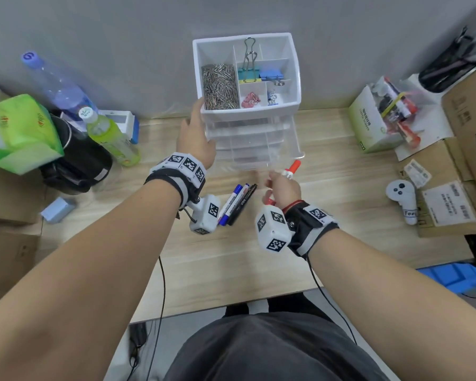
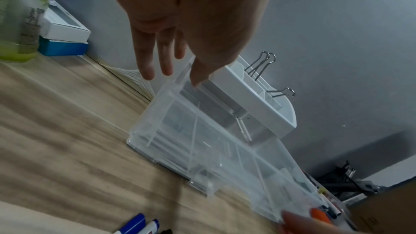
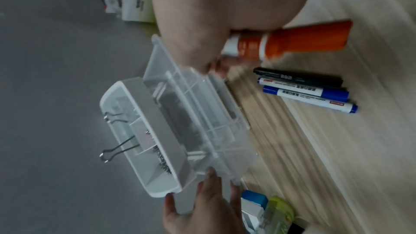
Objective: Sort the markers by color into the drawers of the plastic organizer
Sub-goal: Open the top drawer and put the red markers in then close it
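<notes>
Left hand, fingers straight, rests flat against the left side of the organizer at the desk's rear edge. One clear drawer stands pulled out. Two blue markers and a black marker lie together on the desk in front. Right hand grasps a red marker just beside the drawer's front.

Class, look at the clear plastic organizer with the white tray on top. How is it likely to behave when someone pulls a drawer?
The organizer probably slides or tips forward: its drawers look empty, so it seems light. The loaded top tray, with paper clips, likely makes it top-heavy. That may be why the left hand presses its side while the right hand, holding the red marker, reaches the drawer front.
</notes>
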The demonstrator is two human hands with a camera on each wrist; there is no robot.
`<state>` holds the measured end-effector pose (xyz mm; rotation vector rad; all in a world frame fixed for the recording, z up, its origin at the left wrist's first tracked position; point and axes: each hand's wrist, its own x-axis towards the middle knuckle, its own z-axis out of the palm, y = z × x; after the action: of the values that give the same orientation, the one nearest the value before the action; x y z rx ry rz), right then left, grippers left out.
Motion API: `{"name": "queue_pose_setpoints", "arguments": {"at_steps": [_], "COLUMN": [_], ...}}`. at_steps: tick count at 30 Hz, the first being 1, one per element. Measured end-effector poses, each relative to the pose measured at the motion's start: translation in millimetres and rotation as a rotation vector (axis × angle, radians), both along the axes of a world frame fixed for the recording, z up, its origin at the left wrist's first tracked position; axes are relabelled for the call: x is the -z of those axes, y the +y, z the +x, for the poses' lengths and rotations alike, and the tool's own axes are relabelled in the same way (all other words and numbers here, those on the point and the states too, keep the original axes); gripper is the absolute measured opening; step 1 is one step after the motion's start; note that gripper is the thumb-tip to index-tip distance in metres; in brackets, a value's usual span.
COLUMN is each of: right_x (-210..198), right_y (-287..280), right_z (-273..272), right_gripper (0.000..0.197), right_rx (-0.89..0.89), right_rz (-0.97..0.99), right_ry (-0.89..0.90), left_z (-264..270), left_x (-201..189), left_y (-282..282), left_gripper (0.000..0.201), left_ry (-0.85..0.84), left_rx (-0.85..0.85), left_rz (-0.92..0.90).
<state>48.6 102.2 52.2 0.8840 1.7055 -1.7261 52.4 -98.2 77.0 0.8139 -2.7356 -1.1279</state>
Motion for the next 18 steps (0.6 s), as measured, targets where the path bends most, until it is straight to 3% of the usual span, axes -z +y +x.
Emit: {"name": "queue_pose_setpoints", "arguments": {"at_steps": [4, 7, 11, 14, 18], "right_x": [-18.9, -48.8, -62.3, -59.4, -50.7], "right_y": [6.1, -10.7, -47.7, -66.3, -79.9], "right_z": [-12.7, -32.4, -61.0, -71.4, -76.1], "right_gripper": [0.007, 0.007, 0.016, 0.026, 0.033], "right_rx": [0.148, -0.096, -0.433, -0.55, -0.579], "right_rz": [0.021, -0.092, -0.102, -0.217, -0.297], "right_ry": [0.198, 0.362, 0.308, 0.263, 0.306], "left_z": [6.2, 5.8, 6.3, 6.3, 8.3], "left_x": [0.6, 1.2, -2.7, -10.5, -11.3], "left_y": [-0.6, -5.9, -9.0, -8.5, -9.6], "left_gripper": [0.074, 0.055, 0.033, 0.03, 0.033], "left_ry": [-0.032, -0.084, -0.025, 0.048, 0.015], "left_rx": [-0.08, -0.076, -0.102, -0.116, 0.046], "left_rz": [0.046, 0.049, 0.027, 0.034, 0.245]}}
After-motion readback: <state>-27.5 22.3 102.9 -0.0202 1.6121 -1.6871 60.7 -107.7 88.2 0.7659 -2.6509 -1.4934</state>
